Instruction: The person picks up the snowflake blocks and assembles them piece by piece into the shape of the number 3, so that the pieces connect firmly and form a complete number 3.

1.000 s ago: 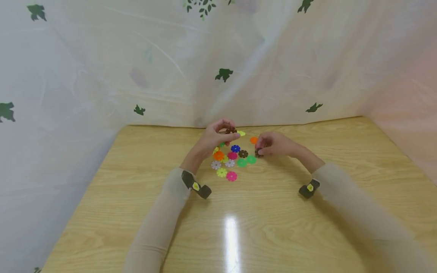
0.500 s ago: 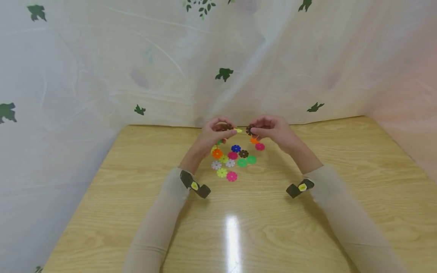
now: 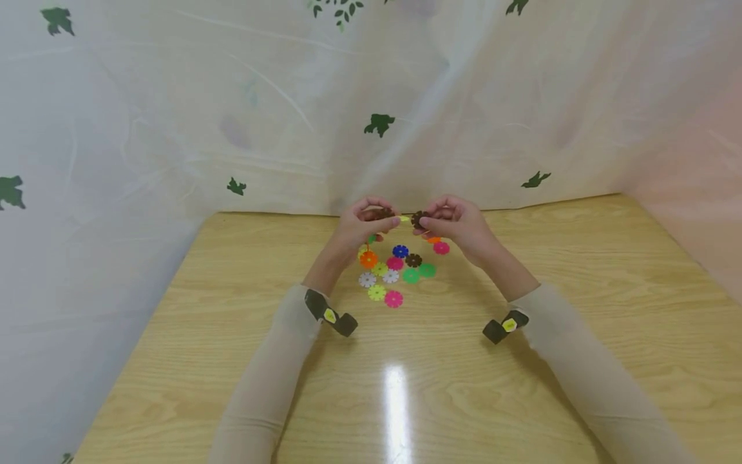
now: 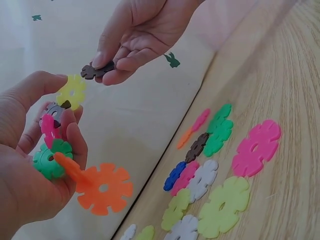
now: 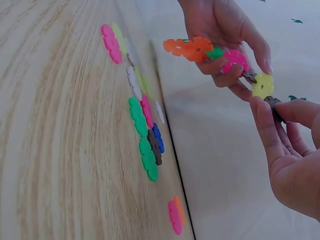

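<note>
My left hand point(image 3: 355, 233) grips a chain of interlocked notched flower-shaped plastic discs, held above the table. From one end run two orange discs point(image 4: 106, 189), then a green disc point(image 4: 50, 161), a pink disc point(image 4: 50, 129), a brown disc point(image 5: 248, 76) and a yellow disc point(image 4: 72, 91) at the thumb tip. Facing it, my right hand point(image 3: 466, 231) pinches a single brown disc point(image 4: 90, 72) between thumb and fingers. In the right wrist view that brown disc is right at the yellow disc's edge, turned across it. Fingers partly hide the chain's middle.
Loose discs lie on the wooden table point(image 3: 359, 386) below the hands, among them a blue disc point(image 3: 400, 251), a brown one point(image 3: 413, 260), two green ones and several yellow, white and pink ones. A pale curtain point(image 3: 278, 116) hangs behind the table's back edge.
My right hand has lifted the brown disc from beside the loose discs and brought it up and left to the chain's yellow end. My left hand has barely moved.
</note>
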Available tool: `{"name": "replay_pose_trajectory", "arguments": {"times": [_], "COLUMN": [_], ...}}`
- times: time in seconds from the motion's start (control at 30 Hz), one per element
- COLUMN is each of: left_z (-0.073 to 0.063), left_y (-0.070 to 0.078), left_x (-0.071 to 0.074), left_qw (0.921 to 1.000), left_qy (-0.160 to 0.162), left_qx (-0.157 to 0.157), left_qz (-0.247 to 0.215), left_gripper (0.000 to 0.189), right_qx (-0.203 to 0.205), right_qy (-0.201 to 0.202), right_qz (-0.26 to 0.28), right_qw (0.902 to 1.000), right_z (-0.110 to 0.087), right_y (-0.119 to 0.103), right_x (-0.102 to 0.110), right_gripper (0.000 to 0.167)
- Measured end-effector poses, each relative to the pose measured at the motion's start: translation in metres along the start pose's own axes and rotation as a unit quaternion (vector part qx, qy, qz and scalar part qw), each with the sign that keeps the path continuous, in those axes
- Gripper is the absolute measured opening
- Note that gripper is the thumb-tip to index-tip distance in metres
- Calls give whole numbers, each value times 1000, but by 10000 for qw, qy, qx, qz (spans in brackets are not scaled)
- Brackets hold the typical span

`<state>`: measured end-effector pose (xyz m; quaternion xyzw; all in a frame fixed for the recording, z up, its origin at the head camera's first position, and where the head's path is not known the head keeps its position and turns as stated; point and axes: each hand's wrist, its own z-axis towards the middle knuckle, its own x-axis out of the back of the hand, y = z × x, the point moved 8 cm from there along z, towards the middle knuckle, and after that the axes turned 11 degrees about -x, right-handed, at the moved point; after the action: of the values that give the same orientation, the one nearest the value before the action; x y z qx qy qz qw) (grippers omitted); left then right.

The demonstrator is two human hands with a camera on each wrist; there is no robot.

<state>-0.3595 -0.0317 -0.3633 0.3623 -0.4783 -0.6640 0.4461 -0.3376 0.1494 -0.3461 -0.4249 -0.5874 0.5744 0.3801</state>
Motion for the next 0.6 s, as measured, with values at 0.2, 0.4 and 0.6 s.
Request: {"name": "replay_pose_trajectory", "arguments": {"times": [0.2, 0.4, 0.6], "left_z": [0, 0, -1], "left_y": [0, -1, -4], "left_x": [-3, -5, -5], "left_qw": [10000, 9999, 9997], "left_qy": [-28, -96, 80], "left_qx": [-12, -4, 79], "left_qz": [-46, 133, 198], "left_gripper": [22, 35, 35], "right_qx": [-61, -18, 11], "right_qy": [-10, -16, 186], "right_qz": [13, -24, -137], "right_qw": [10000, 10000, 9997], "right_z": [0, 2, 2], "right_y": [2, 4, 4], "right_x": [-2, -1, 2], "right_gripper": [10, 10, 12]}}
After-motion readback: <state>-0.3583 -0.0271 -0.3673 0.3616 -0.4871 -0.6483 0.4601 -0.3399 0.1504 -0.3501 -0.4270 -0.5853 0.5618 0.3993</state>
